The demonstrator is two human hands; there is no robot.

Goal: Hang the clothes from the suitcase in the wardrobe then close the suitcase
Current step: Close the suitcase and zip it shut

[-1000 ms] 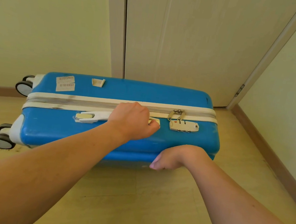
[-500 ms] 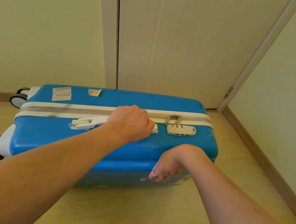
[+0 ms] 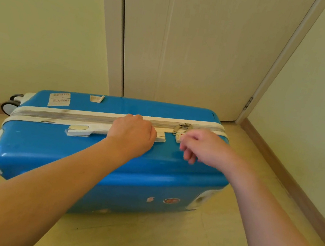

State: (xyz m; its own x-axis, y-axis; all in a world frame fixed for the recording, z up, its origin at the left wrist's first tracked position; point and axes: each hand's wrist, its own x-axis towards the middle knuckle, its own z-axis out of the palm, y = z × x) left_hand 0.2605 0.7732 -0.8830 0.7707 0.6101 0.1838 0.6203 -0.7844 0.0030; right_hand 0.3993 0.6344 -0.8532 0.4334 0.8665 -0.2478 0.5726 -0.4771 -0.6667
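Note:
A blue hard-shell suitcase (image 3: 81,153) stands on its long side on the floor, zipped shut, wheels to the left. Its white side handle (image 3: 80,129) runs along the top edge, and my left hand (image 3: 134,133) grips the handle's right part. My right hand (image 3: 204,148) hovers by the combination lock (image 3: 178,136) and the metal zipper pulls (image 3: 182,127), fingers loosely curled and blurred, holding nothing. No clothes or wardrobe interior are visible.
A pale closed door (image 3: 190,42) stands right behind the suitcase, with walls on both sides and a wooden baseboard (image 3: 288,179) along the right. Tiled floor (image 3: 149,245) lies between me and the case.
The suitcase has tilted up toward me, showing more of its front face. My right hand left the lower edge and rose to the lock; my left hand kept its hold on the handle.

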